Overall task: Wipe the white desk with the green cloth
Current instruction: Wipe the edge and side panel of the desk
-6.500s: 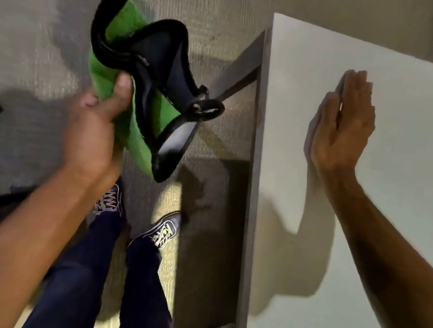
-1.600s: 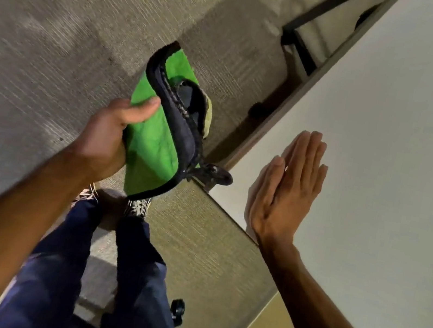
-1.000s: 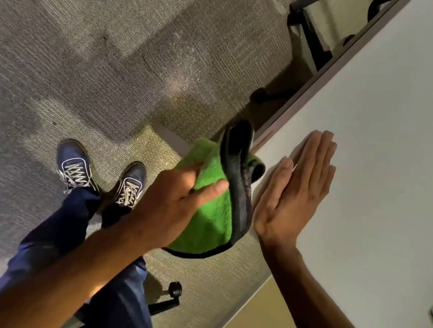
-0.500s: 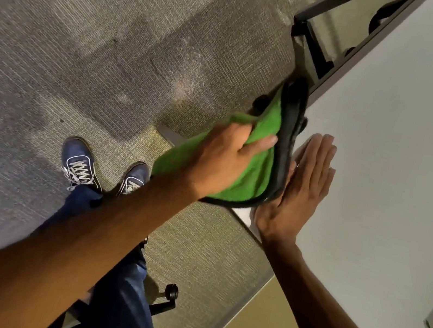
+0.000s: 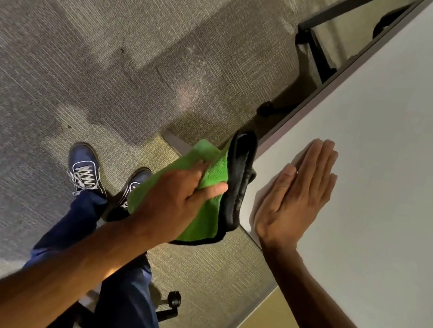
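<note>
My left hand [image 5: 177, 200] grips the green cloth [image 5: 214, 180] at the desk [image 5: 395, 165] corner; my right hand [image 5: 294, 197] lies flat, fingers straight.

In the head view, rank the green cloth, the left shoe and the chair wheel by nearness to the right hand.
From the right hand, flat on the white desk:
1. Green cloth, just beside it at the desk edge, held by the left hand.
2. Chair wheel, below on the carpet.
3. Left shoe, farthest, far side of the cloth.

Left hand [image 5: 175, 200] clenched; right hand [image 5: 296, 194] (flat)
</note>
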Available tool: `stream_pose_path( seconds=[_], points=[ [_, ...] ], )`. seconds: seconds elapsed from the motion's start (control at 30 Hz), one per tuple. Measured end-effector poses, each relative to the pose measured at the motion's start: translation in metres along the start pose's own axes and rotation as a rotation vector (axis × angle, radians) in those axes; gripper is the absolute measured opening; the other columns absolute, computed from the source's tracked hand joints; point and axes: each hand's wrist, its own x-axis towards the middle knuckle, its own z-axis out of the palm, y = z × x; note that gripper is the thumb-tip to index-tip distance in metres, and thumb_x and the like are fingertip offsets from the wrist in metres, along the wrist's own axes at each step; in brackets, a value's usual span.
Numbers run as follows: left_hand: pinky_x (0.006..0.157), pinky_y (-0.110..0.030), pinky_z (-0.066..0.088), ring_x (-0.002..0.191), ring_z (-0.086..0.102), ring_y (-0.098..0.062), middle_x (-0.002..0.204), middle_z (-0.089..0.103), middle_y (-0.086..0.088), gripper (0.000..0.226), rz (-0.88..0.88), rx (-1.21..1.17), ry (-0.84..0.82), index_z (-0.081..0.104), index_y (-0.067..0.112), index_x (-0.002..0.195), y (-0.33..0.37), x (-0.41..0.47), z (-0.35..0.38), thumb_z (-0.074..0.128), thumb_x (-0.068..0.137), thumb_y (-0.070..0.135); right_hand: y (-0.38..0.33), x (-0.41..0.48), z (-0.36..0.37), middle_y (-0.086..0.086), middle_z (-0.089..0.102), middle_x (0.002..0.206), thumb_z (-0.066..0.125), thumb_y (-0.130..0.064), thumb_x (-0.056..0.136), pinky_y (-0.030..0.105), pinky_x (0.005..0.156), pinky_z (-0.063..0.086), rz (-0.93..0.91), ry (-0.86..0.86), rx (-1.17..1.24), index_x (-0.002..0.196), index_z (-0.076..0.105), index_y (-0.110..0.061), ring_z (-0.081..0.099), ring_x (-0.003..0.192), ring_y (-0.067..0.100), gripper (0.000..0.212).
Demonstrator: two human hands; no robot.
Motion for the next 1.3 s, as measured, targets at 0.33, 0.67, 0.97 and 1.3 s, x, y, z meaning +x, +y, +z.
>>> stream_pose_path(
  seconds=[0.33,0.67,0.97,1.3],
  points=[
    [0.043,-0.017,0.028,0.047,0.035,-0.007,0.058,0.036,0.002,0.049,-0.132,-0.035,-0.122,0.035,0.021,0.059,0.047,0.147,0.026,0.049,0.099,0.046,-0.005,0.0,-0.004,0.015,0.016,0.172,0.026,-0.016,0.106,0.058,0.129,0.011,0.031,-0.01,0.003,0.161,0.021,-0.003,0.009,0.161,0.029,0.056],
    [0.044,-0.008,0.029,0.043,0.046,-0.004,0.047,0.048,0.006,0.043,-0.151,-0.13,-0.068,0.047,0.025,0.058,0.006,0.024,-0.003,0.056,0.098,0.038,-0.001,-0.002,-0.001,0.014,0.011,0.173,0.022,-0.02,0.107,0.058,0.129,0.008,0.013,-0.019,-0.007,0.162,0.016,-0.004,0.004,0.162,0.028,0.058],
    [0.042,-0.019,0.034,0.04,0.04,-0.012,0.045,0.041,-0.001,0.053,-0.173,-0.075,-0.021,0.043,0.013,0.056,-0.003,0.0,-0.001,0.051,0.091,0.051,-0.001,-0.002,0.002,0.013,0.01,0.173,0.02,-0.023,0.108,0.059,0.129,0.008,0.016,-0.019,-0.015,0.162,0.014,-0.004,0.003,0.162,0.027,0.058],
    [0.054,-0.026,0.03,0.065,0.053,-0.026,0.066,0.055,-0.005,0.044,-0.036,0.16,-0.053,0.048,0.017,0.068,0.063,0.168,0.042,0.047,0.099,0.048,-0.003,-0.001,-0.007,0.016,0.018,0.171,0.026,-0.016,0.107,0.058,0.128,0.01,0.031,-0.011,0.046,0.16,0.022,-0.001,0.009,0.161,0.03,0.055]
  ],
)
